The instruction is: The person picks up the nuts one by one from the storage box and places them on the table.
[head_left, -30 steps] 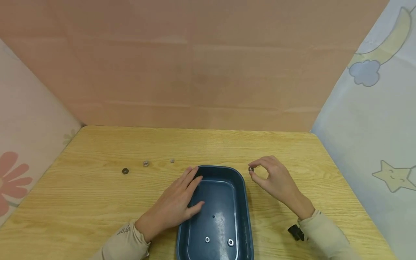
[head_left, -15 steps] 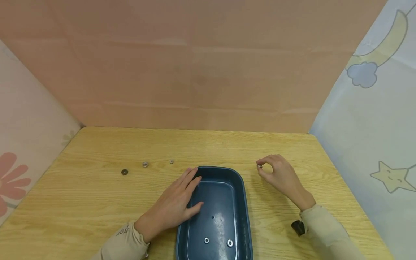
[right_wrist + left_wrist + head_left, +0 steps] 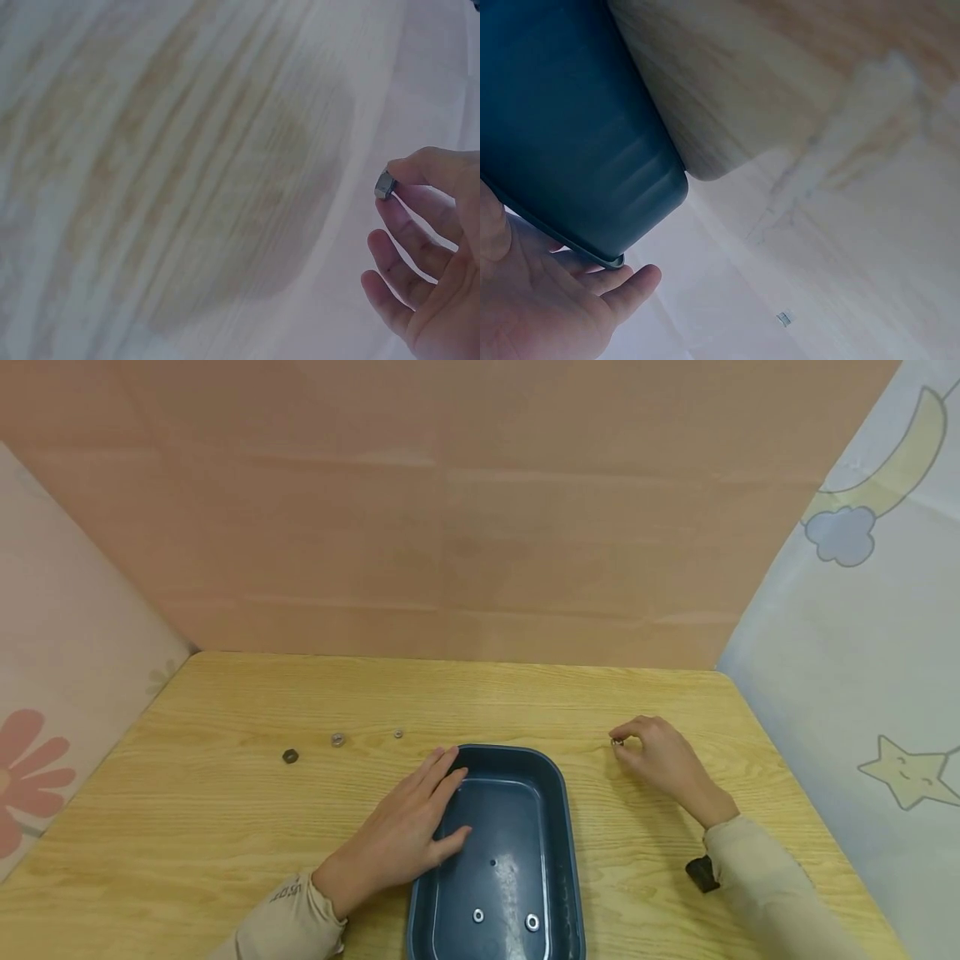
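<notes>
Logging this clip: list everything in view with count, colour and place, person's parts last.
Table: 1, yellowish wood-grain, centre
Tray: 1, dark blue, on the table, near side
Rings: 2, silver, on the tray floor
Dark nut: 1, grey-black, table, left
Small round pieces: 2, silver, table, between dark nut and tray
Held nut: 1, silver-grey, right of tray
Unidentified object: 1, black, lower right
Back panel: 1, brownish pink, behind table
Left panel: 1, pale with pink flower, left
Right panel: 1, pale with moon, cloud, star, right
Sleeves: 2, beige, forearms
Left hand: 1, on tray's left rim
Right hand: 1, pinching held nut
</notes>
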Tool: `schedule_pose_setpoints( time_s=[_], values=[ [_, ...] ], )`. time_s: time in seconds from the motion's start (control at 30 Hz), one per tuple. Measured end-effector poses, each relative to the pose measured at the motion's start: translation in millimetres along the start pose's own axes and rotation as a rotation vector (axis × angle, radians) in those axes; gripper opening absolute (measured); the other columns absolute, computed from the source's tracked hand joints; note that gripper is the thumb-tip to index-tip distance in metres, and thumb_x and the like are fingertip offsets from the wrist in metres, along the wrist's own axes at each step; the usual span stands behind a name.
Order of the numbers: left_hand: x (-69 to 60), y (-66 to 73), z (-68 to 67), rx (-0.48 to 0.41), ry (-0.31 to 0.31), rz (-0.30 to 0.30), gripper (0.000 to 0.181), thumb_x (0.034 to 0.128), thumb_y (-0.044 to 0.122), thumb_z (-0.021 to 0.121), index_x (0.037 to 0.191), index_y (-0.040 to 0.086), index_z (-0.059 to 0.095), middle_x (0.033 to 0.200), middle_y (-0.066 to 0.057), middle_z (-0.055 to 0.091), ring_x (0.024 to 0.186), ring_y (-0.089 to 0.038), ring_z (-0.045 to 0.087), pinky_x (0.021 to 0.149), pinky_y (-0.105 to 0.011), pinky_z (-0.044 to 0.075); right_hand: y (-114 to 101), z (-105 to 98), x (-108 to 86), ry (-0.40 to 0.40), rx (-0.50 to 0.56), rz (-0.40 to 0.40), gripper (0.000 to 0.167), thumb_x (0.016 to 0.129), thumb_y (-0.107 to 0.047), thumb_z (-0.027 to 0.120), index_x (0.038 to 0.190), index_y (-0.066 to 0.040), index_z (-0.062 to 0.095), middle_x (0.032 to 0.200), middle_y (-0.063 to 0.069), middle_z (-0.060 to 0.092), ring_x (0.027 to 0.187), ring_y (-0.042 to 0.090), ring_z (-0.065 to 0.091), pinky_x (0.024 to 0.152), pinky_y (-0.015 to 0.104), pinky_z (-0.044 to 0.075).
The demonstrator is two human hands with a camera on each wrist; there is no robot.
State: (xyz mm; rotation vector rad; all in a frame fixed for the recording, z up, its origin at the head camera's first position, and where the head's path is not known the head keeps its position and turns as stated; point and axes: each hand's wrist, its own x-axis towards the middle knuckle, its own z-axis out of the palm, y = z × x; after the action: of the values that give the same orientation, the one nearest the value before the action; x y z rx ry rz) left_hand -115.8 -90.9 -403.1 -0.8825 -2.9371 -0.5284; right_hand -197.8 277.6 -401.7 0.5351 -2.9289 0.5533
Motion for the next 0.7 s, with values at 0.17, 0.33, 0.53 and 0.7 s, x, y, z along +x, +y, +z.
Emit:
schedule_pose_setpoints(
  time_s=[0.17, 0.33, 0.53, 0.7],
  values=[
    [-0.5, 0.0, -0.4, -0.005, -0.008, -0.006, 0.070, 0.0926, 0.046, 0.064, 0.147, 0.006, 0.045, 0.162, -0.016, 0.029, 0.150, -0.035, 0.028, 0.114, -0.054, 0.037, 8, 1, 0.6, -0.034, -0.015, 0.033, 0.017, 0.090, -0.008, 0.069, 0.104, -0.001, 0.075, 0.105, 0.019, 0.073, 0.098, 0.039, 0.066, 0.080, 0.053, 0.055],
    [-0.2, -0.1, -1.5, -0.009, -0.011, -0.004, 0.071, 0.0930, 0.047, 0.063, 0.147, 0.006, 0.044, 0.162, -0.016, 0.028, 0.150, -0.035, 0.028, 0.115, -0.054, 0.037, 13, 2, 2.7, -0.051, -0.024, 0.046, 0.018, 0.090, -0.008, 0.070, 0.105, 0.000, 0.075, 0.107, 0.021, 0.072, 0.097, 0.039, 0.066, 0.081, 0.053, 0.055],
    [0.5, -0.1, -1.0, -0.007, -0.014, -0.012, 0.069, 0.0933, 0.046, 0.063, 0.147, 0.005, 0.045, 0.162, -0.016, 0.028, 0.150, -0.034, 0.028, 0.115, -0.054, 0.036, 17, 4, 3.7, -0.074, -0.029, 0.047, 0.022, 0.090, -0.007, 0.069, 0.108, 0.003, 0.073, 0.108, 0.024, 0.072, 0.091, 0.035, 0.068, 0.077, 0.050, 0.056],
    [0.3, 0.1, 0.0, -0.001, -0.011, -0.015, 0.069, 0.0936, 0.045, 0.062, 0.147, 0.005, 0.045, 0.162, -0.016, 0.029, 0.150, -0.034, 0.028, 0.116, -0.053, 0.035, 16, 6, 3.1, -0.082, -0.004, 0.051, 0.023, 0.090, -0.006, 0.069, 0.109, 0.005, 0.072, 0.106, 0.025, 0.071, 0.088, 0.033, 0.069, 0.071, 0.046, 0.057]
  ],
)
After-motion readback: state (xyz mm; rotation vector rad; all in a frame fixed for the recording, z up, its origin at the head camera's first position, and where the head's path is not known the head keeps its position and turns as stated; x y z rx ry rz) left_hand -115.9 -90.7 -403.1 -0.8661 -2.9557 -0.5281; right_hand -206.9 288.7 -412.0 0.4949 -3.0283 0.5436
